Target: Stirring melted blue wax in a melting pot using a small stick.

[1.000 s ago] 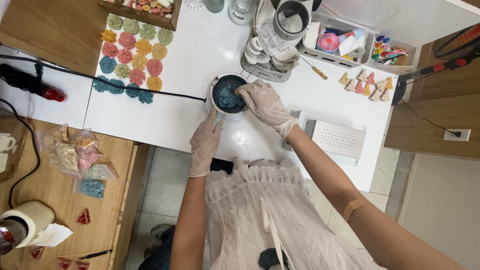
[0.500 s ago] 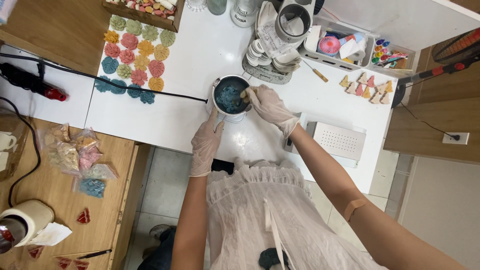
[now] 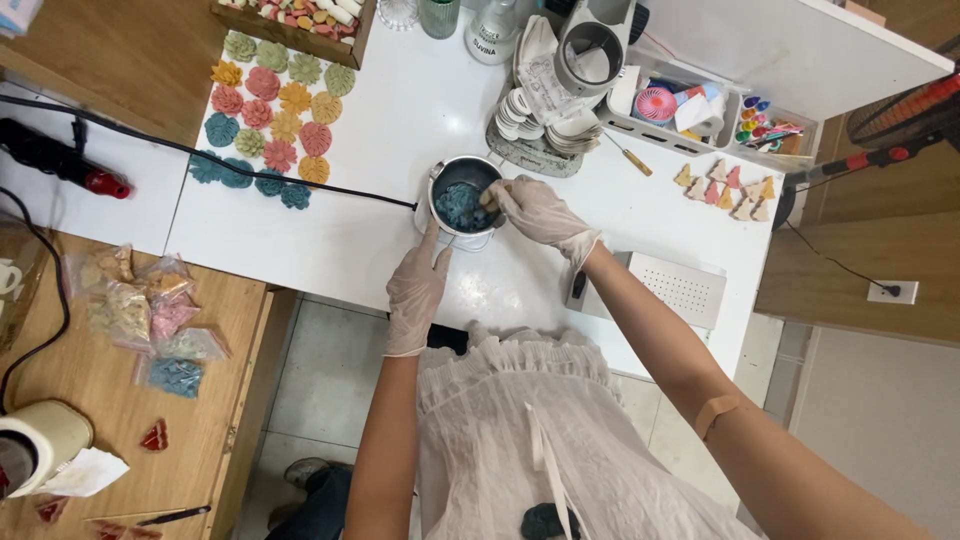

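Observation:
A small metal pot [image 3: 441, 174] stands on the white table [image 3: 400, 120], holding a lumpy blue mass [image 3: 460, 207]. My left hand [image 3: 418, 285], in a pale glove, presses its fingertips against the pot's left side and steadies it. My right hand [image 3: 538, 212], also gloved, reaches in over the pot's right rim. It grips a short pale stick [image 3: 490, 196] whose tip is in the blue mass.
Coloured flower-shaped pieces [image 3: 270, 110] lie at the table's left, crossed below by a black cable [image 3: 250, 165]. Stacked white cups [image 3: 545, 115] and a bin of supplies [image 3: 680, 105] sit behind the pot. A white perforated box [image 3: 680, 290] lies right; bags of coloured chips [image 3: 150, 310] rest on the wooden table.
My right hand has slid from covering the pot to its right rim, baring more of the blue mass. My left hand stays at the pot's side.

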